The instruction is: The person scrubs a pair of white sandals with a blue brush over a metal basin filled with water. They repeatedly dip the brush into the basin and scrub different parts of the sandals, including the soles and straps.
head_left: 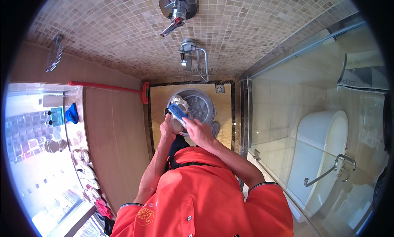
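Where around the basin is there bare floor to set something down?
Bare floor shows right of the basin, short of the drain, and on the basin's left, toward the broom. Its near-left side is crowded: left hand, right hand, shoe, brush. More shoes line the windowsill.

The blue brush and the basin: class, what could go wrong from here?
1. The blue brush in the right hand is close to the left hand, so a slip might scrape those fingers.
2. The pale shoe is held at the near side of the basin; if the left hand loosens, it could drop and splash.
3. A foot is beside the basin, so any spill might make the floor slippery there.
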`<action>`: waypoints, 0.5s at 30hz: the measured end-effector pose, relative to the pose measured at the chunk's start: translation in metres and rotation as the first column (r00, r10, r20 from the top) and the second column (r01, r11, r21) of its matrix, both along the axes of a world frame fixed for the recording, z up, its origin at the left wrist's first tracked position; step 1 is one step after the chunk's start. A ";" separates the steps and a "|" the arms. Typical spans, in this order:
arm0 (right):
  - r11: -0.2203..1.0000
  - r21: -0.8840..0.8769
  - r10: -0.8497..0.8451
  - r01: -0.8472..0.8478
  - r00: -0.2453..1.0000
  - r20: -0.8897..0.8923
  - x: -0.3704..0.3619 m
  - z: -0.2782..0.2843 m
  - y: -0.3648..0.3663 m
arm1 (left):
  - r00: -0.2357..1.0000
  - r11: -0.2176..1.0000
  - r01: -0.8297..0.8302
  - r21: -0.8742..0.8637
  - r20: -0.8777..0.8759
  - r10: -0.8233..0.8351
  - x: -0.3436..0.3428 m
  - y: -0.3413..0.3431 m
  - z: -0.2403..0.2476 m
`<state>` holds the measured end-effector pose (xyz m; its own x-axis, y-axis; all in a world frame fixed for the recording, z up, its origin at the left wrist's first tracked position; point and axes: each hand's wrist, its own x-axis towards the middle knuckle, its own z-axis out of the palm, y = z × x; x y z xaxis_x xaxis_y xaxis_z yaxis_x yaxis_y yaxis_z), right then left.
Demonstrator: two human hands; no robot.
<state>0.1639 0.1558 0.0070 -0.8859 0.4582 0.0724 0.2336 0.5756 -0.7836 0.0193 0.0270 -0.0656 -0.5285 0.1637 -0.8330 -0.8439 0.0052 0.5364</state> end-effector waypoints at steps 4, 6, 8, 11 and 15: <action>0.998 -0.021 0.055 -0.054 0.998 0.026 0.008 -0.013 -0.004 | 0.987 0.935 -0.076 0.345 0.162 0.020 -0.011 -0.017 -0.010; 0.997 -0.029 0.066 -0.066 0.998 0.001 0.028 -0.028 0.002 | 0.990 0.947 -0.056 0.316 0.144 0.011 -0.013 -0.019 -0.005; 0.996 -0.034 0.079 -0.078 0.997 0.020 0.034 -0.017 0.008 | 0.987 0.946 -0.053 0.320 0.158 0.002 -0.014 -0.026 -0.007; 0.998 -0.049 0.038 -0.041 0.997 -0.062 0.018 0.006 0.005 | 0.983 0.970 -0.004 0.245 0.178 -0.041 -0.009 -0.021 0.001; 0.997 -0.023 0.078 -0.080 0.993 -0.084 -0.004 0.007 -0.011 | 0.984 0.933 -0.094 0.347 0.177 0.034 -0.009 -0.017 -0.001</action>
<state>0.1599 0.1450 0.0136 -0.9108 0.3898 0.1359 0.1221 0.5688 -0.8134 0.0104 0.0101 -0.0668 -0.4073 0.4332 -0.8040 -0.9130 -0.2154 0.3464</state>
